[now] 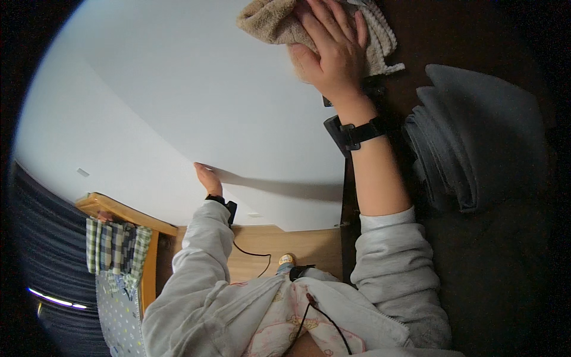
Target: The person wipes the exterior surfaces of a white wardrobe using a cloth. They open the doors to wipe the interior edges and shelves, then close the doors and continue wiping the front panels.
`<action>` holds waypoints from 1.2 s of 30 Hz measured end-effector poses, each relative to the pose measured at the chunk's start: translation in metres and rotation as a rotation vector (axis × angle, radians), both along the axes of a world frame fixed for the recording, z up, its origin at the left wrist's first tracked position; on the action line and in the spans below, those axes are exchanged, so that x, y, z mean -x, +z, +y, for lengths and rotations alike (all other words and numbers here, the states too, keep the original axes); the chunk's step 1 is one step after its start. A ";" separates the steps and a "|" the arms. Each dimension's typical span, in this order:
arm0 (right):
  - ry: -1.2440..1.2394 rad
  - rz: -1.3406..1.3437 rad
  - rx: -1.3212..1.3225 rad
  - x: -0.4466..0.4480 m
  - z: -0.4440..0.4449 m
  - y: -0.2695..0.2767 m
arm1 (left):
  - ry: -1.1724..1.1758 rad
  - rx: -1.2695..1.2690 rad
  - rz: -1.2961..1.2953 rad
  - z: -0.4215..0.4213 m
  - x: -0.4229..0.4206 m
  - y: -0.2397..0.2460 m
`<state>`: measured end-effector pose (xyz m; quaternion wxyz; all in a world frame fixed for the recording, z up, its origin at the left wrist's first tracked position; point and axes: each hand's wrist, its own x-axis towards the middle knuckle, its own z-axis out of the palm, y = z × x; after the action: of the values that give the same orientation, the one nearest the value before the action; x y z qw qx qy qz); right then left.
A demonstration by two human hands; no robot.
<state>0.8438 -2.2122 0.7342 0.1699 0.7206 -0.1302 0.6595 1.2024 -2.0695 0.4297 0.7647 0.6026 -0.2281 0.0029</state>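
Note:
At the top of the view my right hand (334, 53) lies over a folded beige towel (267, 22), back of the hand up and thumb apart from the fingers. The towel has a paler, ribbed edge; its far side runs out of the picture. Whether my fingers grip the cloth is hard to see. Lower down, my left hand (208, 179) is against a large white panel (250, 107), which looks like a cupboard door. Most of its fingers are hidden, and a long shadow stretches rightward from it. Both wrists wear black straps.
Dark grey folded cloth (450, 147) lies on a dark surface right of my right forearm. At lower left, folded checked cloth (118, 245) hangs by a wooden bed frame (149, 267), near dark curtains (44, 223). A black cord (254, 254) crosses the wooden floor (263, 236).

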 end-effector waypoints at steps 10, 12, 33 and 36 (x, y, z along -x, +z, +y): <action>0.140 0.044 0.032 -0.007 0.008 0.002 | 0.027 0.018 -0.028 0.003 0.028 0.020; 0.084 0.093 0.045 -0.009 0.007 0.000 | -0.030 0.033 0.047 0.005 0.030 0.023; -0.314 -0.419 -0.114 -0.013 -0.043 -0.039 | -0.030 0.010 0.120 0.002 0.015 0.005; -0.342 -0.464 -0.107 -0.005 -0.057 -0.040 | -0.026 0.059 0.138 0.001 0.014 0.001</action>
<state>0.8490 -2.2688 0.6942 0.2061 0.5259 -0.3197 0.7608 1.1885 -2.0686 0.4312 0.7959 0.5757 -0.1825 -0.0416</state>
